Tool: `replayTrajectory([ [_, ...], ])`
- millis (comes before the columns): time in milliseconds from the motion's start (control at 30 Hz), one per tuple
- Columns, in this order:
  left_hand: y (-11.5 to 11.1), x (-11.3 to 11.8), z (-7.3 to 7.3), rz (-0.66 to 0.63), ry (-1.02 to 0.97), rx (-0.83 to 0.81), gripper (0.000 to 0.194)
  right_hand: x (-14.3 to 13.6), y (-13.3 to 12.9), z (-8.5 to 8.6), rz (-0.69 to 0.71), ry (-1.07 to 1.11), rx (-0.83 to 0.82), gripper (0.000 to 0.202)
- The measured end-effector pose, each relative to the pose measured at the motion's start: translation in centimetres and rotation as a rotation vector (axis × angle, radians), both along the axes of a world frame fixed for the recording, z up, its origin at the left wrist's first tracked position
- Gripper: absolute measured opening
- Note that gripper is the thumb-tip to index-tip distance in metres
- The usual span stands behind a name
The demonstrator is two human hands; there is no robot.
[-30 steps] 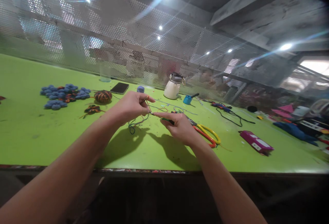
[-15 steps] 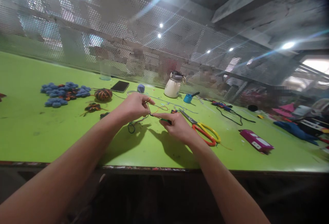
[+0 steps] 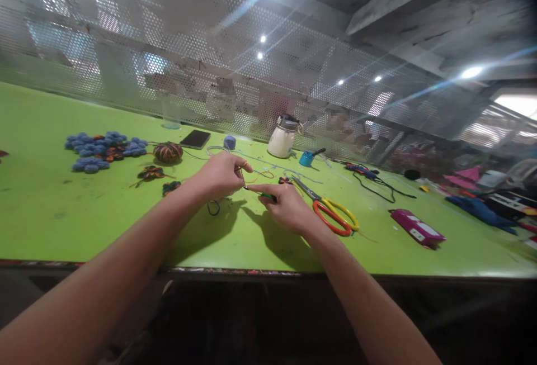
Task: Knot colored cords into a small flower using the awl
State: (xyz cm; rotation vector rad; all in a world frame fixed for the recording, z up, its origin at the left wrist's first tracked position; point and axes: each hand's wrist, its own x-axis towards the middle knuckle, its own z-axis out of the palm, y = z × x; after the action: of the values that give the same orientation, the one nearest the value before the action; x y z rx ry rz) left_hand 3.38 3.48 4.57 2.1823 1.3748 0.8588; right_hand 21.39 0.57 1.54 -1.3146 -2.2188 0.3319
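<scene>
My left hand (image 3: pixel 222 172) is closed on a strand of dark multicoloured yarn (image 3: pixel 242 174), stretched between its fingers. Just right of it, my right hand (image 3: pixel 289 205) grips a crochet hook (image 3: pixel 267 197) with a green handle, index finger laid along it. The hook's tip meets the yarn below the left fingertips; any stitches there are too small to make out. A dark yarn loop (image 3: pixel 213 207) hangs under the left hand. Scissors (image 3: pixel 335 215) with orange and yellow handles lie beside the right hand. Small multicoloured crocheted pieces (image 3: pixel 151 173) lie left of the left wrist.
On the green table (image 3: pixel 104 225) are blue crocheted flowers (image 3: pixel 90 164), a variegated yarn ball (image 3: pixel 168 152), a phone (image 3: pixel 196 140), a white jug (image 3: pixel 281 140), a small blue container (image 3: pixel 306 159) and a purple case (image 3: pixel 417 227). A perforated screen (image 3: pixel 188 35) runs along the back.
The hook tip and the right hand have shifted slightly left, still at the yarn. The left hand stays nearly in place. The view has moved a little, showing more of a crocheted piece by the left wrist.
</scene>
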Motion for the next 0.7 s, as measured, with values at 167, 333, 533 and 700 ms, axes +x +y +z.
replayTrajectory([
  [167,0.8,-0.1,-0.6,-0.031,0.009,-0.043,0.046,-0.1,-0.2,0.1,-0.025,-0.036,-0.049,0.042],
  [333,1.6,-0.3,-1.3,-0.056,-0.032,-0.094,0.052,-0.2,-0.3,0.3,-0.033,-0.054,-0.081,0.043],
  [533,1.3,-0.1,-0.9,-0.021,0.009,-0.113,0.051,-0.4,-0.5,0.4,-0.047,-0.086,-0.077,0.041],
  [700,0.8,0.1,-0.6,-0.004,0.058,-0.069,0.048,-0.5,-0.6,0.4,-0.054,-0.065,-0.074,0.039],
])
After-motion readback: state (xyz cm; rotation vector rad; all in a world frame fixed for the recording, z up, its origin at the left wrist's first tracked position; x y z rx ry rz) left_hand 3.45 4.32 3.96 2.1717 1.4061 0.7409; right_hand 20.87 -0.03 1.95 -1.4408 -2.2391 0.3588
